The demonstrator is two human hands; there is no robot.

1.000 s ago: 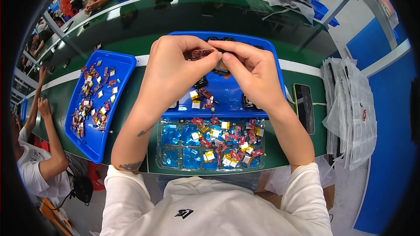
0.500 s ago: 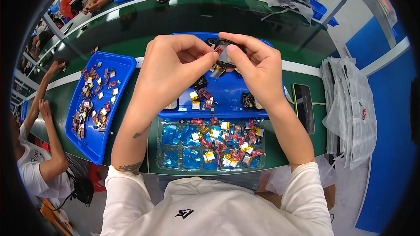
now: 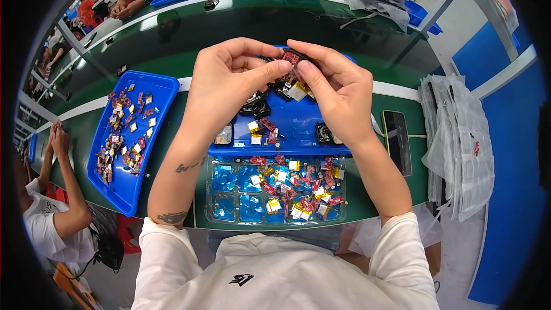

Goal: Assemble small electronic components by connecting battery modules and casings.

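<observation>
Over the middle blue tray [image 3: 298,148], my right hand [image 3: 341,83] grips a small black device casing [image 3: 310,60] between thumb and fingers. A red circuit board [image 3: 292,58] shows at the casing's open side. Below it hangs a silver and yellow battery [image 3: 297,91]. My left hand [image 3: 229,74] is closed, its thumb tip at the board's left edge; the fingertips behind are partly hidden. Beneath the hands, the tray holds black device parts [image 3: 256,105], loose red boards and batteries [image 3: 256,132], and another black casing [image 3: 325,132].
A clear compartment tray [image 3: 229,223] with boards and batteries lies nearest me. Left stands another blue tray [image 3: 160,89] of such parts, near a co-worker's hands [image 3: 59,138]. To the right are a phone [image 3: 396,140] and stacked translucent bags [image 3: 459,143]. People work across the table.
The casing has turned, so the red board shows more fully and the battery hangs out further. My left thumb has shifted slightly right. The left co-worker's hands have come together.
</observation>
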